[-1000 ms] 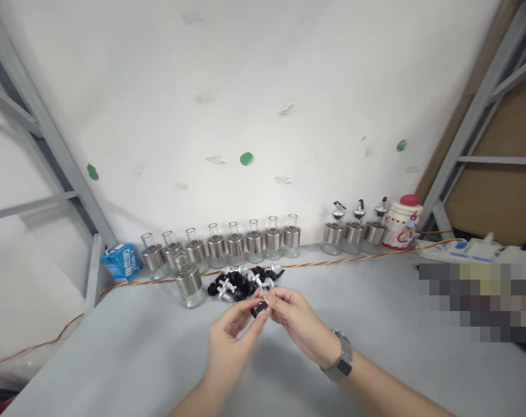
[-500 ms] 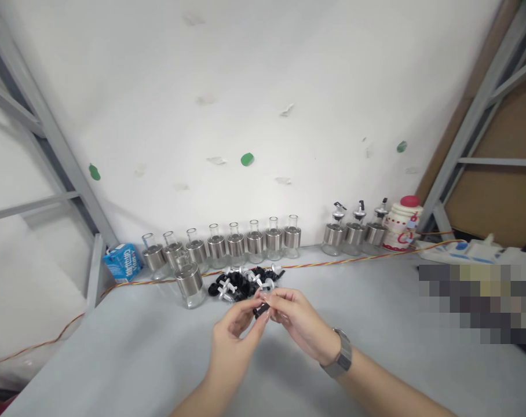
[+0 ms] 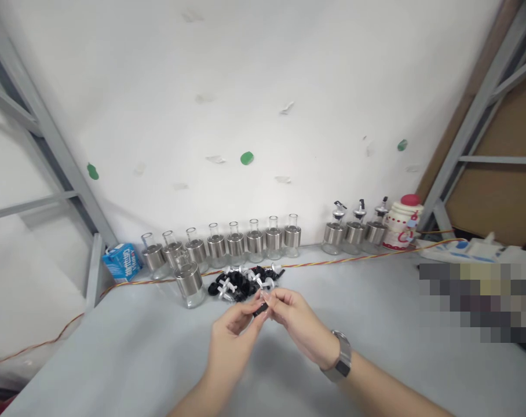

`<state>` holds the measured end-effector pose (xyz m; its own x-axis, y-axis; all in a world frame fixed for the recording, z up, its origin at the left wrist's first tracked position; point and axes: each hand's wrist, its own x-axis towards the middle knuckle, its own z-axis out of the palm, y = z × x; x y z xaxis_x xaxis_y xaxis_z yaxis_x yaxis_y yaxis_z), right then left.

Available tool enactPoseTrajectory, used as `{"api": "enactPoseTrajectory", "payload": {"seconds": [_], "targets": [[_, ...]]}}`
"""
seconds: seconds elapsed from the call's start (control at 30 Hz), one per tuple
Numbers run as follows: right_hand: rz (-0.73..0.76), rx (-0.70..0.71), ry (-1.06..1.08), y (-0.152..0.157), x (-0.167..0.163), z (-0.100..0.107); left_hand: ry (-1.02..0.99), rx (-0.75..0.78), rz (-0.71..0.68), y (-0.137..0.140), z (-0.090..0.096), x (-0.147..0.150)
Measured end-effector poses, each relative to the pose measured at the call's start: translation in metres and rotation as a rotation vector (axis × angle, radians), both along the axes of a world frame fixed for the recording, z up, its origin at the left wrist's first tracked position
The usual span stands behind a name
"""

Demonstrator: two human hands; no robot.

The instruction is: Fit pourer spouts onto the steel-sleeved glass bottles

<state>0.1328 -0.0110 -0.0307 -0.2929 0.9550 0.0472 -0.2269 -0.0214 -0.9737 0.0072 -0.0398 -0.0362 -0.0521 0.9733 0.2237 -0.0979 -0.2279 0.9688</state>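
My left hand (image 3: 234, 330) pinches a small black part (image 3: 260, 310) between thumb and fingers. From the other side my right hand (image 3: 295, 321), with a grey watch on its wrist, closes its fingertips on the same piece. Fingers cover much of it, so its full shape is hidden. Just beyond my hands lies a pile of black and silver pourer parts (image 3: 241, 282). To the left of this pile stands one glass bottle (image 3: 189, 281) with a metal sleeve and no top.
Along the wall runs a row of several open glass bottles (image 3: 236, 243). Farther right are three bottles with pourers (image 3: 355, 231), a white jar with a red lid (image 3: 402, 226) and a white power strip (image 3: 471, 250). A blue carton (image 3: 122, 263) stands left. A twisted cable (image 3: 332, 262) crosses the table.
Both hands stay close together on the small black part. My fingers have shifted slightly around it; the bottles and the pile are unmoved.
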Motion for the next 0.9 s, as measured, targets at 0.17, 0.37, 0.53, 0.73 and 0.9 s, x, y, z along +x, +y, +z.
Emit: {"api": "enactPoseTrajectory", "payload": {"seconds": [0.17, 0.37, 0.53, 0.73, 0.9], "targets": [[-0.03, 0.037, -0.036, 0.001, -0.0008, -0.0049, -0.034, -0.045, 0.015, -0.0003, 0.0031, 0.0019], [-0.151, 0.083, -0.08, -0.0021, -0.0048, -0.0057, -0.063, -0.042, -0.021, -0.0021, 0.0006, 0.0039], [-0.187, 0.135, -0.122, -0.004, -0.0045, -0.0036, -0.046, 0.004, -0.098, -0.0054, -0.0019, 0.003], [-0.191, 0.099, -0.124, -0.003, -0.0037, -0.0054, -0.033, -0.039, -0.133, -0.0071, -0.0026, 0.0028], [-0.166, 0.131, -0.193, -0.0047, -0.0058, -0.0071, 0.021, -0.015, -0.077, 0.0006, -0.0028, -0.0011]]}}
